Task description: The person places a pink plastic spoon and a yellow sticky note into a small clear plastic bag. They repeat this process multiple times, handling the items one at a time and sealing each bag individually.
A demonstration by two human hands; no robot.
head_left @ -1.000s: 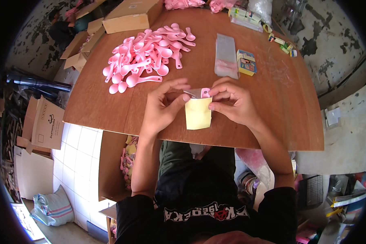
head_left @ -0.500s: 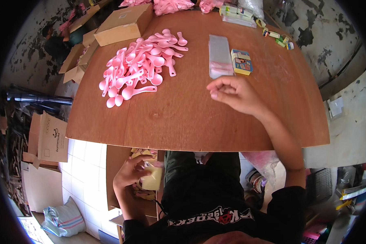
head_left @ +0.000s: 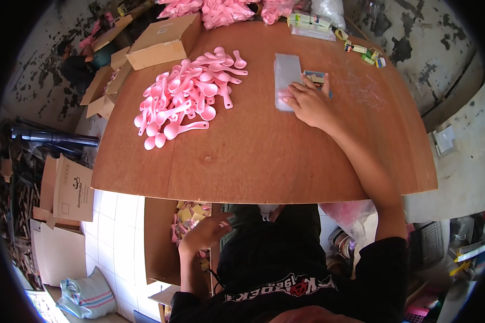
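Observation:
My right hand (head_left: 313, 105) reaches over the table with fingers spread. Its thumb and fingertips rest at the near end of a stack of clear plastic bags (head_left: 287, 72), and other fingers cover part of a small blue-and-yellow pack of cards (head_left: 313, 77). Below the table edge, my left hand (head_left: 205, 234) is beside my lap with fingers stretched out and nothing visible in it. Near it stands an open cardboard box (head_left: 161, 242) holding pink pieces and yellow cards (head_left: 187, 213). A heap of pink spoons (head_left: 186, 91) lies on the table's left half.
A closed cardboard box (head_left: 164, 42) stands at the table's far left. Pink bagged goods (head_left: 226, 12) line the back. More clear bags (head_left: 311, 28) and small tape rolls (head_left: 364, 53) lie at the far right. A person (head_left: 75, 67) sits at the far left.
My left hand has let go of the clear packet with the yellow card and moved right toward my lap. My right hand has moved forward onto the bags and card pack.

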